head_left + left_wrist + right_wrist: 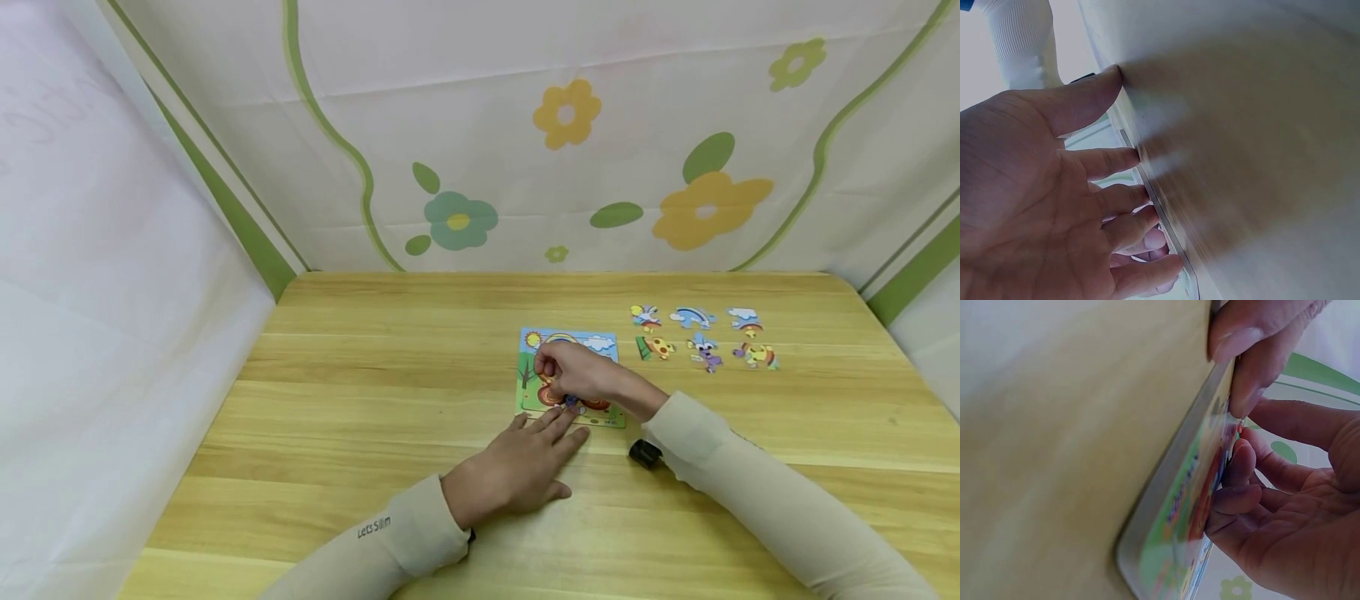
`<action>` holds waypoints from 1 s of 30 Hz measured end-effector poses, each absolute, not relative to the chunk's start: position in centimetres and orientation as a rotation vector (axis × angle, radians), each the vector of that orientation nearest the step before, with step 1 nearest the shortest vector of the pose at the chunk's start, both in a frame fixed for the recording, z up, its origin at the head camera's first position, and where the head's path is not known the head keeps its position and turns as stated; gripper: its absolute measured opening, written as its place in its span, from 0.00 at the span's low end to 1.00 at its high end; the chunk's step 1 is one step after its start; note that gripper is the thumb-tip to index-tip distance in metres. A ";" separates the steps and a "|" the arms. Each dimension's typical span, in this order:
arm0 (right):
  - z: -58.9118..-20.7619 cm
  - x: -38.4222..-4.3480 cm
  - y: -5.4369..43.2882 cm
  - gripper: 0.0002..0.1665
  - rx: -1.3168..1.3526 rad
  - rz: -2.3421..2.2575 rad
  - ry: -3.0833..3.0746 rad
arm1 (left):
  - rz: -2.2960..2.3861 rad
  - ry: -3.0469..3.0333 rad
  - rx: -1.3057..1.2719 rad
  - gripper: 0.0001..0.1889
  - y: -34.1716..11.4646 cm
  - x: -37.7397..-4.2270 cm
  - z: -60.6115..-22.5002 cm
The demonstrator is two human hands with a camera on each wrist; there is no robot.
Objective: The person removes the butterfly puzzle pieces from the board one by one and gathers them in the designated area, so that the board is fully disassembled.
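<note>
A colourful puzzle board (530, 400), printed with a sun, tree, rainbow and cloud, lies flat on the table. My right hand (577, 371) is over its middle with fingers curled. Thumb and forefinger pinch the edge of a small reddish puzzle piece (1239, 429), mostly hidden by the fingers. My left hand (521, 467) lies palm down at the board's near edge, its spread fingertips touching that edge. In the left wrist view, the left fingers (1125, 231) lie along the board's rim (1175, 240), thumb apart on the table.
Several loose puzzle pieces (705, 352) lie in two rows on the table (360, 375), right of the board. A black object (645, 453) shows beside the right sleeve. Behind the table hangs a white curtain (517, 167) with flower prints; another white sheet (112, 292) borders the left side.
</note>
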State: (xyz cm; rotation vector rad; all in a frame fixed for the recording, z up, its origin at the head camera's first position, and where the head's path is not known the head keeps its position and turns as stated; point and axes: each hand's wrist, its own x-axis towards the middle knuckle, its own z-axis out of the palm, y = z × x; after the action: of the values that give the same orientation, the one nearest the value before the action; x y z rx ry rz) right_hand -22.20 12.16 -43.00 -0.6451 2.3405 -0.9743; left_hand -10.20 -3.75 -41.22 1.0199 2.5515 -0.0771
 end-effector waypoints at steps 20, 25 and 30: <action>-42.9 -21.9 12.1 0.16 -0.677 -0.999 2.336 | -0.067 2.547 1.013 0.42 -3.7 -10.3 -41.4; -43.0 -22.0 12.0 0.17 -0.677 -0.997 2.325 | -0.064 2.547 1.009 0.42 -3.7 -10.3 -41.4; -43.1 -22.1 11.9 0.15 -0.681 -0.979 2.330 | -0.065 2.550 1.014 0.42 -3.8 -10.3 -41.5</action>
State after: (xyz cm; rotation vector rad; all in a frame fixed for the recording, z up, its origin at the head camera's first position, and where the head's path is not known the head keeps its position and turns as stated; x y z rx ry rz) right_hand -22.07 11.94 -43.12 -0.6807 2.3302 -0.9793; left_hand -10.34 -3.75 -41.51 1.0143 2.5502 -0.0651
